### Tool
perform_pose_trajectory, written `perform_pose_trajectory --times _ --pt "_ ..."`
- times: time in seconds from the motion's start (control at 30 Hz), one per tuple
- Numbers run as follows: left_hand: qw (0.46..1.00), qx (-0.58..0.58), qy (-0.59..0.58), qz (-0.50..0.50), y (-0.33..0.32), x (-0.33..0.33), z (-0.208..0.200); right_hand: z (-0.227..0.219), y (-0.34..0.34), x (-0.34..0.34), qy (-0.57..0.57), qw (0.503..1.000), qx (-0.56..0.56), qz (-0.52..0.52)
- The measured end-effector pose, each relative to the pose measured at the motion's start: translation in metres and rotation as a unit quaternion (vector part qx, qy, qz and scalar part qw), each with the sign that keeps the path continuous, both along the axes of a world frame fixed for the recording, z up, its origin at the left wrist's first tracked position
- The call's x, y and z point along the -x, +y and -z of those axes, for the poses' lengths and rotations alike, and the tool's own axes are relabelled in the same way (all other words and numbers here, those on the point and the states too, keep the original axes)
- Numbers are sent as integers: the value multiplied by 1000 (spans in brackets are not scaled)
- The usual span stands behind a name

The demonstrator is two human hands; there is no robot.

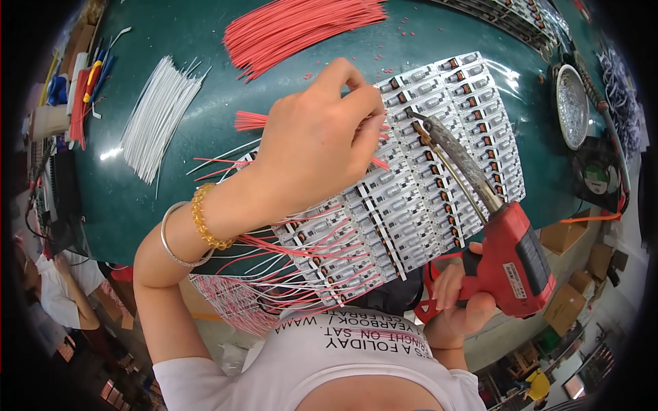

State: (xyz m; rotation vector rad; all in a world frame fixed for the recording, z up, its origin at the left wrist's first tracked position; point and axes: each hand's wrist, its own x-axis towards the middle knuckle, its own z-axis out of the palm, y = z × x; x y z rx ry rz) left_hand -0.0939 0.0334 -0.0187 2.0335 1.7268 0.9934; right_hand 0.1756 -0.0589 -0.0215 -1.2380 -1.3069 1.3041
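My left hand (319, 140) is closed in a pinch over a panel of small circuit boards (391, 236). A bunch of red wires (251, 121) pokes out on both sides of it, so it appears to hold them; the fingertips partly hide the grip. My right hand (474, 314) is wrapped round the handle of a red and black soldering gun (513, 264). The gun's long tip reaches up and left to the panel's upper part, just right of my left fingers. Red and white wires (301, 257) trail from the panel's left columns.
At the back lies a large pile of red wires (301, 31); white wires (161, 116) lie left. A round metal dish (571, 106) and a small fan (598, 177) stand right. Pliers and screwdrivers (92, 81) sit far left. Another person (72, 291) is at lower left.
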Motion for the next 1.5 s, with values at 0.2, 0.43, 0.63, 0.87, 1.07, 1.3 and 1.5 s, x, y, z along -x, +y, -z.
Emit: perform_pose_trajectory --times 0.2,0.43,0.63,0.87,1.07,1.3,1.5 --pt "999 17 -36 26 -4 -4 -3 -16 1 17 60 997 38 20" --pt "998 18 -41 37 -5 -1 -2 -16 0 18 43 997 46 32" --pt "999 -10 -45 11 -5 -3 1 -16 1 20 62 997 48 27" --pt "999 1 -42 24 -3 -2 2 -15 1 20 67 996 53 36" --pt "1000 -15 -2 -3 -5 -10 5 -13 -2 15 58 996 66 10" --pt "1000 -25 8 1 -4 -10 7 -7 -6 13 29 997 67 7" --pt "999 -25 23 -5 -2 -12 9 -5 -6 6 7 999 37 -15"
